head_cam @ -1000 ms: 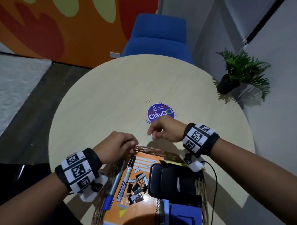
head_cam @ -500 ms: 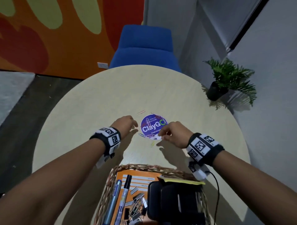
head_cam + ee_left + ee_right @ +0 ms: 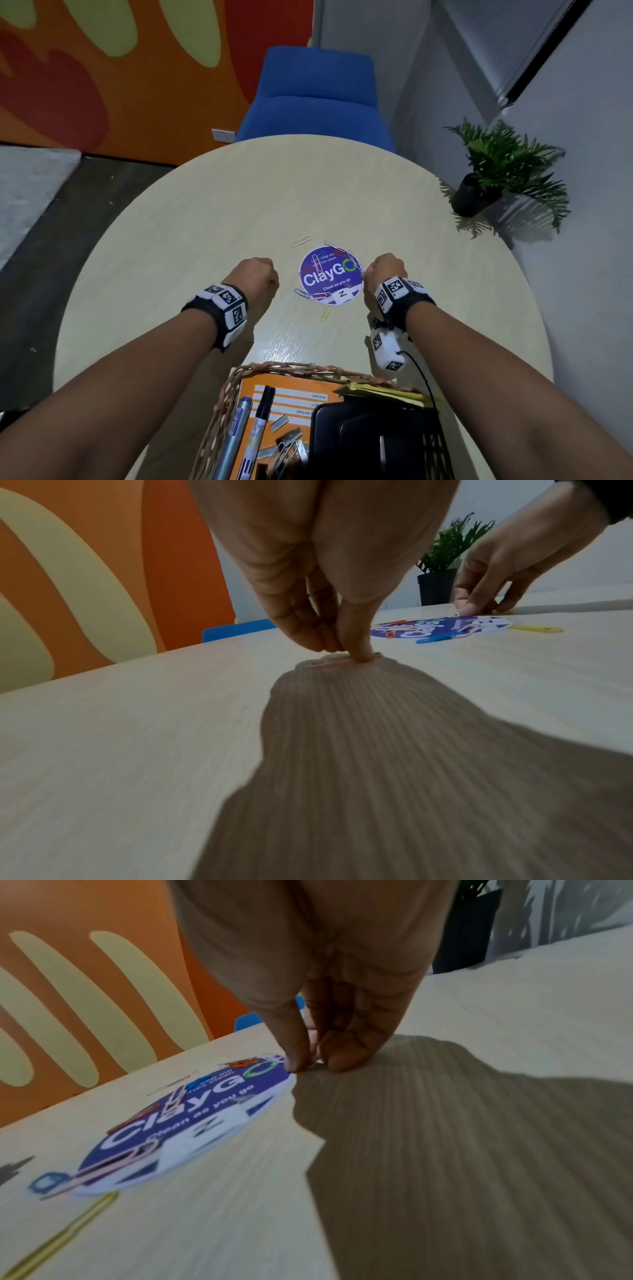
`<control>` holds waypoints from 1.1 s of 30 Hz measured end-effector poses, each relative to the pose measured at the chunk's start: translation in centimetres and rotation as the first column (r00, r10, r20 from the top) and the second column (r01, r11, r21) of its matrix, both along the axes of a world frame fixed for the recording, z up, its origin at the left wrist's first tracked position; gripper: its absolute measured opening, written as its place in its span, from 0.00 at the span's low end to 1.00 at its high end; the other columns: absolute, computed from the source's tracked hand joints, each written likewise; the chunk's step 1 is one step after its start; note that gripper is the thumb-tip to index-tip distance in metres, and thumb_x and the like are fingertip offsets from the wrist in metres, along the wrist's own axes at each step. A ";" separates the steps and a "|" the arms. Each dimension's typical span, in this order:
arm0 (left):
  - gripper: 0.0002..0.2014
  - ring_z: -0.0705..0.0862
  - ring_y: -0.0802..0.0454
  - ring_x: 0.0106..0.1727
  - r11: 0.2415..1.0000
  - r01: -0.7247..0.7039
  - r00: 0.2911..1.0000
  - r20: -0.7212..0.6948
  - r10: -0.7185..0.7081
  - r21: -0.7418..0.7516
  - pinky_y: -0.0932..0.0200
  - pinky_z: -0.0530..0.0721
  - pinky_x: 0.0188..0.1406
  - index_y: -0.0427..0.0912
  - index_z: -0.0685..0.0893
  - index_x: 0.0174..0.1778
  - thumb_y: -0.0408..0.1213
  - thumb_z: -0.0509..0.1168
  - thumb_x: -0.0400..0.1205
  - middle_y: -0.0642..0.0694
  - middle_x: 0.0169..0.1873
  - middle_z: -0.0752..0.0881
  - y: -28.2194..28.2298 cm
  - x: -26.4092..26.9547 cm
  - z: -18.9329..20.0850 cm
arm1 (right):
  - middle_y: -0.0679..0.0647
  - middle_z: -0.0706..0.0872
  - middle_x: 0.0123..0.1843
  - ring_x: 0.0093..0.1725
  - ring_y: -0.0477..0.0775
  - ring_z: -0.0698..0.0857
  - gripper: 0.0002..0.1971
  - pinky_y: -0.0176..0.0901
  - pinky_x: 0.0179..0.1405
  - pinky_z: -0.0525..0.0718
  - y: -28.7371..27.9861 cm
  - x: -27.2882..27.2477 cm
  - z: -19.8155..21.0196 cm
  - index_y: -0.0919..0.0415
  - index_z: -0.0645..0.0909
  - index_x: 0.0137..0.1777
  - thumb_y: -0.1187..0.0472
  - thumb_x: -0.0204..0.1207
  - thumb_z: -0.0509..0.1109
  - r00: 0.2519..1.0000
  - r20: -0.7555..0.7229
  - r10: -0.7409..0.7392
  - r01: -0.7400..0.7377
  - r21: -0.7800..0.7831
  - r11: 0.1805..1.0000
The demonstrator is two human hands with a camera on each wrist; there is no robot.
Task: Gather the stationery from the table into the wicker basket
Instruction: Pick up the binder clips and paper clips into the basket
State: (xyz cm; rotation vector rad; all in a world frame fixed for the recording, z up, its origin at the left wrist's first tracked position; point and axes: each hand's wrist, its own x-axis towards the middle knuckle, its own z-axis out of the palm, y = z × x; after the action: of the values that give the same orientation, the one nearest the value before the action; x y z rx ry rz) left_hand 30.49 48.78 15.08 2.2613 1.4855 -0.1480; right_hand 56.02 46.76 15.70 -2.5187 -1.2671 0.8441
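A: Clips are all that is left on the counter (image 3: 212,219), I think. What is the left hand (image 3: 256,275) doing?

B: Its fingertips (image 3: 356,656) are bunched and pressed down on a pink paperclip (image 3: 329,663) that lies flat on the wood, left of the round ClayGo sticker (image 3: 330,275). The clip's long axis runs across the wrist view, crosswise to the fingers. Whether it is truly pinched or only pinned, I cannot tell.

A: And in the middle?

B: More paperclips lie on and around the sticker: an orange paperclip (image 3: 301,241) just beyond it, a blue paperclip (image 3: 301,293) at its near-left edge, a yellow paperclip (image 3: 325,313) just nearer than the sticker, pointing roughly toward the wicker basket (image 3: 291,369).

A: The right hand (image 3: 385,272)?

B: At the sticker's right edge, thumb and fingers closed together on something small and pale at the rim, probably a clip, though blur hides its shape.

A: So which way does everything go?

B: Back toward the person. The basket sits at the near edge between the forearms, already holding a marker (image 3: 258,425), a pen, an orange notebook and a black case. Each hand is nearer its own clip; the yellow one lies between them, slightly closer to the right.
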 end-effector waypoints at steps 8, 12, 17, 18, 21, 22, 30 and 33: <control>0.07 0.84 0.37 0.53 0.991 -0.099 0.986 -0.144 0.085 -0.093 0.54 0.80 0.48 0.39 0.83 0.45 0.29 0.61 0.77 0.37 0.54 0.86 -1.8 -1.5 1.5 | 0.56 0.89 0.33 0.34 0.57 0.87 0.04 0.42 0.37 0.85 -2.0 0.0 2.9 0.67 0.88 0.38 0.67 0.66 0.73 0.976 0.019 0.219 -0.219 -0.008 0.976; 0.07 0.87 0.41 0.51 0.974 -0.158 0.986 0.037 0.166 -0.162 0.54 0.83 0.55 0.38 0.85 0.43 0.26 0.63 0.76 0.40 0.49 0.90 -2.8 -3.1 3.6 | 0.50 0.84 0.27 0.25 0.45 0.83 0.03 0.28 0.28 0.79 -4.8 -1.1 7.5 0.63 0.87 0.40 0.71 0.70 0.74 0.879 -0.126 0.461 -0.452 0.091 0.887; 0.05 0.85 0.47 0.40 0.984 -0.115 0.934 0.322 0.153 -0.133 0.59 0.77 0.41 0.42 0.85 0.43 0.36 0.65 0.81 0.51 0.36 0.86 -7.4 -3.7 8.9 | 0.50 0.87 0.32 0.29 0.36 0.83 0.07 0.29 0.40 0.82 -10.2 -4.1 11.4 0.65 0.89 0.47 0.72 0.74 0.71 0.665 -0.303 0.683 -0.674 0.151 0.723; 0.05 0.86 0.50 0.38 0.983 -0.096 0.925 0.350 0.145 -0.156 0.61 0.77 0.39 0.44 0.84 0.42 0.37 0.65 0.82 0.53 0.34 0.86 -8.6 -3.7 9.7 | 0.48 0.87 0.33 0.30 0.34 0.82 0.08 0.23 0.38 0.80 -11.3 -4.9 11.9 0.65 0.89 0.48 0.72 0.74 0.71 0.612 -0.310 0.728 -0.722 0.157 0.674; 0.05 0.85 0.57 0.37 0.977 -0.020 0.936 0.338 0.093 -0.213 0.64 0.78 0.39 0.48 0.84 0.40 0.38 0.65 0.82 0.53 0.34 0.87 -12.0 -3.6 10.5 | 0.50 0.92 0.45 0.41 0.37 0.85 0.10 0.19 0.41 0.77 -13.8 -6.8 12.1 0.60 0.90 0.51 0.68 0.76 0.69 0.476 -0.276 0.835 -0.846 0.118 0.521; 0.04 0.84 0.59 0.37 0.974 0.006 0.943 0.324 0.070 -0.227 0.66 0.78 0.39 0.49 0.85 0.41 0.39 0.66 0.81 0.52 0.35 0.88 -13.0 -3.4 10.5 | 0.51 0.92 0.49 0.45 0.42 0.87 0.10 0.25 0.46 0.80 -14.3 -7.1 11.8 0.57 0.89 0.53 0.66 0.77 0.68 0.458 -0.242 0.855 -0.867 0.092 0.490; 0.04 0.88 0.62 0.33 0.925 0.075 0.915 0.394 0.084 -0.373 0.72 0.79 0.36 0.47 0.89 0.46 0.39 0.69 0.79 0.50 0.32 0.92 -18.3 -2.3 8.9 | 0.54 0.89 0.58 0.57 0.54 0.86 0.11 0.45 0.62 0.80 -11.6 -3.4 9.4 0.58 0.87 0.58 0.64 0.78 0.68 0.667 -0.116 0.736 -0.739 0.025 0.674; 0.10 0.88 0.65 0.35 0.919 0.114 0.931 0.365 0.035 -0.378 0.78 0.78 0.41 0.46 0.89 0.54 0.36 0.64 0.82 0.52 0.34 0.91 -18.6 -1.9 8.9 | 0.55 0.90 0.57 0.54 0.56 0.87 0.11 0.50 0.61 0.82 -9.3 -1.6 7.9 0.58 0.87 0.57 0.64 0.77 0.69 0.734 -0.019 0.678 -0.679 -0.005 0.734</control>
State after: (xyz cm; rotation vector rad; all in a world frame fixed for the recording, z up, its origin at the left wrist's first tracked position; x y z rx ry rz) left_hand 28.62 30.22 23.96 1.8692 1.0991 -0.0294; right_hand 54.47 37.42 23.63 -2.0126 -2.2392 0.9856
